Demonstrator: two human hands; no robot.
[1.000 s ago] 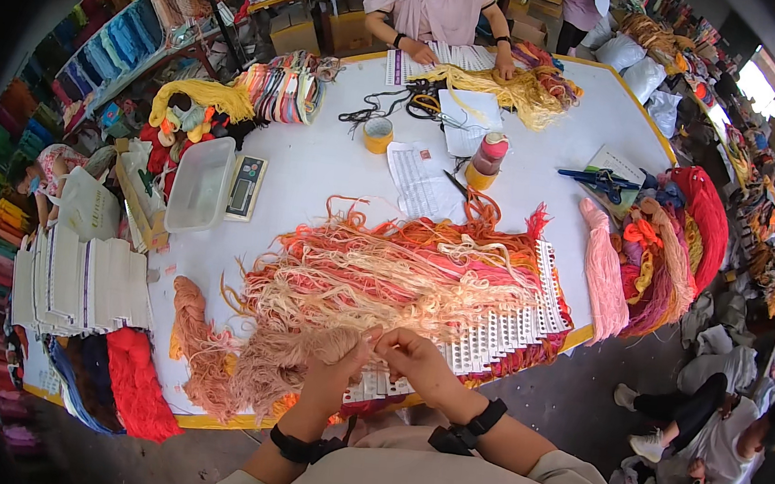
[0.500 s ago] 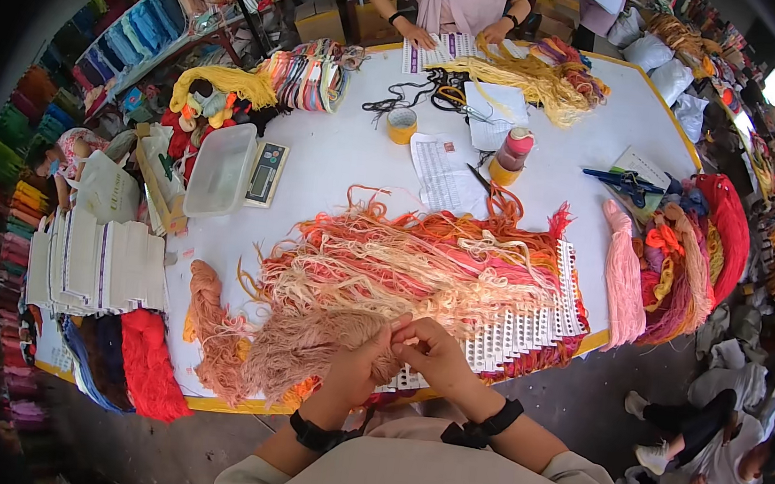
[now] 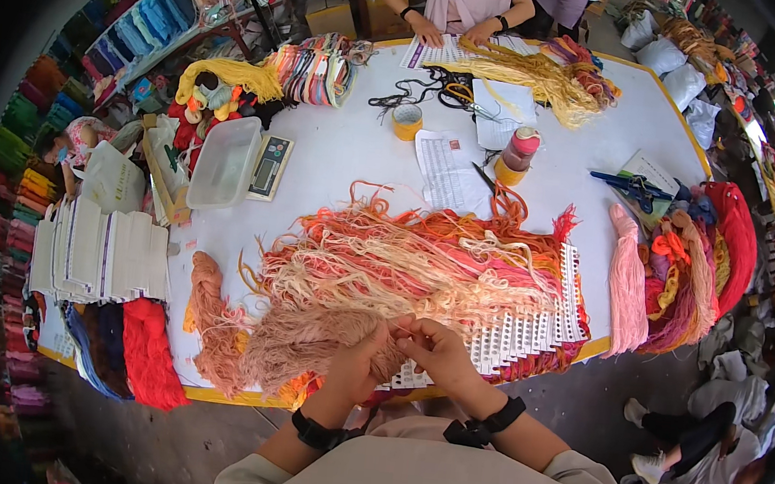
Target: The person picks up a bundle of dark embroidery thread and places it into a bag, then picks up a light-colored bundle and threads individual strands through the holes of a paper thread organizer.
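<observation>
At the near edge of the table my left hand is closed round a hank of dusty pink yarn, which spreads out to its left. My right hand meets it, thumb and finger pinched together by the left fingertips; what lies between them is too fine to make out. Just beyond both hands stretches a thick layer of pink, orange and cream yarn strands. Their right ends run to white punched cards, stacked in overlapping rows beside my right hand.
Left lie a peach hank, stacked white cards, a red hank, a clear plastic tub and a scale. Thread cones, scissors and papers sit farther back. A co-worker's hands rest across the table.
My hands stay nearly where they were, with the right fingers shifted slightly at the pinch. The whole view has tilted a little. Across the table the co-worker's hands have drawn closer together.
</observation>
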